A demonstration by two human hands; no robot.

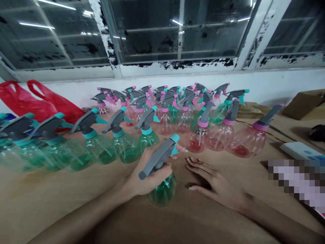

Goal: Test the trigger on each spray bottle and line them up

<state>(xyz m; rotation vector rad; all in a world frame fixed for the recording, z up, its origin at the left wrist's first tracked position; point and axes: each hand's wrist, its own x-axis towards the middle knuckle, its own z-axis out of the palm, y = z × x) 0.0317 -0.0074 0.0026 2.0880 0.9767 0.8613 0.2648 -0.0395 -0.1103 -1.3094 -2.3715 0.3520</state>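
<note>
My left hand (152,169) is wrapped round the neck of a green spray bottle (164,193), just below its grey trigger head with a teal nozzle. The bottle stands close in front of me, its nozzle pointing away to the right. To its right, my right hand (215,181) lies palm down on the wooden table (203,220), fingers stretched out and holding nothing. Beyond the left hand runs a row of green spray bottles (127,147) with teal collars. Past the right hand stand several pink spray bottles (219,135) with pink collars.
Many more pink and green bottles (165,122) crowd the back by the wall. A red plastic bag (43,105) sits at the far left. On the right are a cardboard box (304,103), a white device (304,149), a cable and a dark object (318,132).
</note>
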